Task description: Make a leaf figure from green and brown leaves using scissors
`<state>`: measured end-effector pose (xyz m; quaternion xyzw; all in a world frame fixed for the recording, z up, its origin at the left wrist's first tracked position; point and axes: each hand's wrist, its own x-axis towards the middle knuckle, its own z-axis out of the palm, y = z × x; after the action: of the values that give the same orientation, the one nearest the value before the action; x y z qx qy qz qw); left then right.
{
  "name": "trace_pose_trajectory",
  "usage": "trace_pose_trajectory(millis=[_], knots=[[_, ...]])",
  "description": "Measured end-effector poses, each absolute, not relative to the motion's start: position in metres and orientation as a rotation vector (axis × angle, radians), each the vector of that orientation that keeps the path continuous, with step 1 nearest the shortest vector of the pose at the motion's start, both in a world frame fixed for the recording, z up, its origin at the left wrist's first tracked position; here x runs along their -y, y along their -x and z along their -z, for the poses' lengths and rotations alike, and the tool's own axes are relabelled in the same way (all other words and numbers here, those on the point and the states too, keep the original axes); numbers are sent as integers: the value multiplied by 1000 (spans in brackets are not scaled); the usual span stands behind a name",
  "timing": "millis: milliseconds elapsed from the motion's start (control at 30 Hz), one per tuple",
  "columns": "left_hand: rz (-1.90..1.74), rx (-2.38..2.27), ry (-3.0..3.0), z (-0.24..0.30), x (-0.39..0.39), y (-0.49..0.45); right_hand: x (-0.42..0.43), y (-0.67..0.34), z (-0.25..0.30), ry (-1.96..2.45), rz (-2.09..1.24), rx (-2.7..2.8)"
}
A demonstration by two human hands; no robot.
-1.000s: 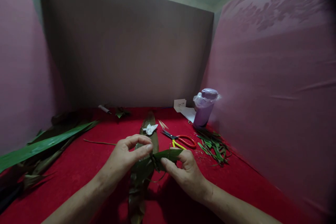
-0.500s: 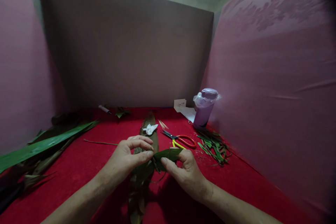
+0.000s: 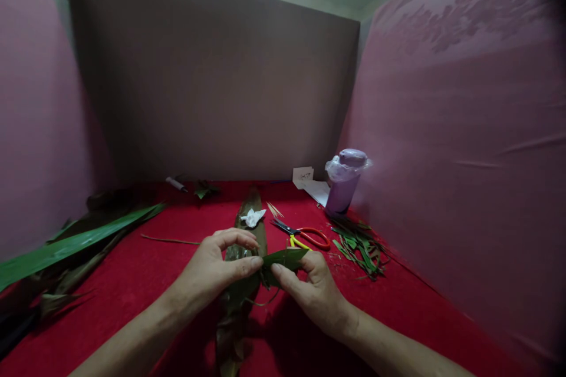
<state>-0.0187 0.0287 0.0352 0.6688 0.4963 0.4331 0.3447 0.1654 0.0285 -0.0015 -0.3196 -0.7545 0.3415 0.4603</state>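
Observation:
My right hand (image 3: pixel 316 291) pinches a folded piece of green leaf (image 3: pixel 283 259) between thumb and fingers, above the red cloth. At the leaf's left end is my left hand (image 3: pixel 223 259); its thumb tip touches the edge, and a gap separates thumb from curved fingers. Thin stems (image 3: pixel 265 300) hang below the leaf. Under both hands runs a long brownish-green leaf (image 3: pixel 234 318), with a crumpled white tissue (image 3: pixel 253 218) on its far part. Just beyond my right hand lie scissors (image 3: pixel 313 237) with one red and one yellow handle.
Leaf scraps (image 3: pixel 362 250) lie at right, near a purple cup (image 3: pixel 342 191) topped with plastic wrap. Several toothpicks (image 3: pixel 275 210) and white papers (image 3: pixel 316 190) sit farther back. Long leaves (image 3: pixel 88 241) fill the left side. A thin stem (image 3: pixel 170 240) and a syringe-like tube (image 3: pixel 175 184) lie leftward.
My left thumb has shifted slightly right against the leaf's edge, and its fingers have parted from the thumb. My right hand keeps its hold on the leaf piece.

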Motion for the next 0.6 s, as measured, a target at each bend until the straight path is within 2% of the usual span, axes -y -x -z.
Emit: trace_pose_trajectory(millis=[600], knots=[[-1080,-1217,-1568,-34,-25,17,-30,-167,0,772,-893,1842]])
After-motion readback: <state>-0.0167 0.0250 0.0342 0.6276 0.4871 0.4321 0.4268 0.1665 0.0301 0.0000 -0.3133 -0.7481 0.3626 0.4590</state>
